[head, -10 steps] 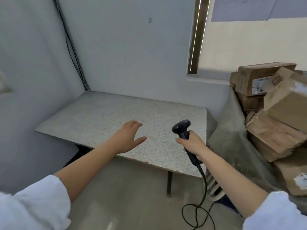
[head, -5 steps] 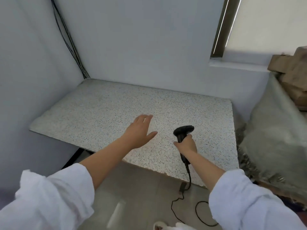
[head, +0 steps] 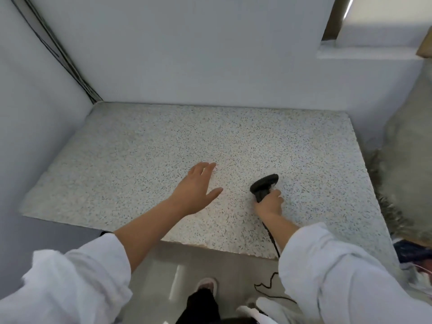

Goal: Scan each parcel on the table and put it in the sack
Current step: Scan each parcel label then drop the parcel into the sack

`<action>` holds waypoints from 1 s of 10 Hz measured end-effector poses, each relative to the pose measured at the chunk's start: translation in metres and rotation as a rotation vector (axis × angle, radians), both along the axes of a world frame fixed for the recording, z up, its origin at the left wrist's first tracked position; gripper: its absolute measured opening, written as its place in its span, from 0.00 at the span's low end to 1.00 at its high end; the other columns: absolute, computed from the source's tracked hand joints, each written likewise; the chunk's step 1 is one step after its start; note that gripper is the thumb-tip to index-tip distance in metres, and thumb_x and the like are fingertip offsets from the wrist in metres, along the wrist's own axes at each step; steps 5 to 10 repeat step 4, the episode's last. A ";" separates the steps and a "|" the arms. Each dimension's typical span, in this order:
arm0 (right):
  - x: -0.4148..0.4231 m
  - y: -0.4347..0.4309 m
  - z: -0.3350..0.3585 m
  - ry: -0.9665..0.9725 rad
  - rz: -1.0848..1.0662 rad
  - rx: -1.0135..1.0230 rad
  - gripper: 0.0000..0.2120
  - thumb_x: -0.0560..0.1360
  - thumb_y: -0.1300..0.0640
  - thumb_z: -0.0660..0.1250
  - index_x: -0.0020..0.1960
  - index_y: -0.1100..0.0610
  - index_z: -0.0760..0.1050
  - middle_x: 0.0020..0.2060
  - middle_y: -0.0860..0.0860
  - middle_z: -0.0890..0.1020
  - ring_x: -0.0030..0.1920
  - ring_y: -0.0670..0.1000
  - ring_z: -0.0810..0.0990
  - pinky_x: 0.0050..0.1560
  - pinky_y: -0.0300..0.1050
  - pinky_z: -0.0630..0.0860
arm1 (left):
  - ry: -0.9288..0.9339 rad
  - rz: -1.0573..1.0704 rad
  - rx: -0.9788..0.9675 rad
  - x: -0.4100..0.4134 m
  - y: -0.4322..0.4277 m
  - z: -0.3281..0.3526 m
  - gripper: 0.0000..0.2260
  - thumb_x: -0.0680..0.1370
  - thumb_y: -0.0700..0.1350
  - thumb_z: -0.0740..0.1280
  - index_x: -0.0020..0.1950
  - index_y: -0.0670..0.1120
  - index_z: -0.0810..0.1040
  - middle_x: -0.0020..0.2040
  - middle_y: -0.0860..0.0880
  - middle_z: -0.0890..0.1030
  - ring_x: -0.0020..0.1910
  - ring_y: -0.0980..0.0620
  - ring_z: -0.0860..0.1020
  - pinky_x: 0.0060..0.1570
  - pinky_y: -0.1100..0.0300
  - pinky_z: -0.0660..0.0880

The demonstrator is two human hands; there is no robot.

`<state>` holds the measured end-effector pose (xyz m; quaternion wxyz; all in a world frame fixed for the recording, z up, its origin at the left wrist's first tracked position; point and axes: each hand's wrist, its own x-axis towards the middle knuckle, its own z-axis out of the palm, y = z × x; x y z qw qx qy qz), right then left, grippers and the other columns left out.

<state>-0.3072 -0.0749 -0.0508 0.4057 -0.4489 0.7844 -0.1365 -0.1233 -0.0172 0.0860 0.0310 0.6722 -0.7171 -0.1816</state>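
Over a speckled counter [head: 140, 146], the left hand [head: 194, 190] hovers with fingers spread, while the right hand [head: 268, 204] grips a black corded scanner [head: 264, 185].

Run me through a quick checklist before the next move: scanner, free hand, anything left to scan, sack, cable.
1. Scanner in hand: ok. The right hand grips its handle, head low over the table.
2. Left hand free: ok. Its fingers are straight, it holds nothing, and it is above the tabletop.
3. Parcel ready to scan: not ok. None shows on the table in this view.
4. Sack close by: ok. It is grey and sits against the table's right edge.
5. Sack mouth open: cannot tell, it is out of view.
6. Cable clear: cannot tell. It drops off the near edge to the floor, partly hidden by the sleeve.
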 end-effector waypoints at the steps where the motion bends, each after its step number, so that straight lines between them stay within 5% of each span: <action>1: 0.014 -0.004 -0.005 0.049 -0.054 -0.011 0.31 0.74 0.53 0.69 0.67 0.64 0.56 0.64 0.65 0.66 0.60 0.66 0.73 0.57 0.57 0.74 | 0.004 -0.052 0.015 0.021 -0.013 -0.004 0.31 0.80 0.55 0.59 0.77 0.45 0.52 0.76 0.46 0.56 0.75 0.48 0.55 0.70 0.53 0.59; 3: 0.019 0.004 -0.011 0.223 -0.054 0.044 0.34 0.72 0.48 0.69 0.68 0.63 0.57 0.64 0.62 0.69 0.64 0.63 0.68 0.61 0.59 0.69 | 0.019 -0.095 0.052 0.046 -0.022 -0.012 0.31 0.80 0.56 0.58 0.77 0.45 0.51 0.76 0.46 0.56 0.75 0.48 0.54 0.70 0.53 0.59; 10: 0.021 0.008 -0.013 0.222 -0.033 0.042 0.37 0.70 0.46 0.71 0.68 0.62 0.57 0.64 0.62 0.67 0.63 0.62 0.68 0.60 0.59 0.71 | 0.045 -0.103 0.047 0.048 -0.028 -0.013 0.31 0.80 0.56 0.59 0.77 0.46 0.51 0.76 0.46 0.55 0.75 0.48 0.54 0.71 0.53 0.59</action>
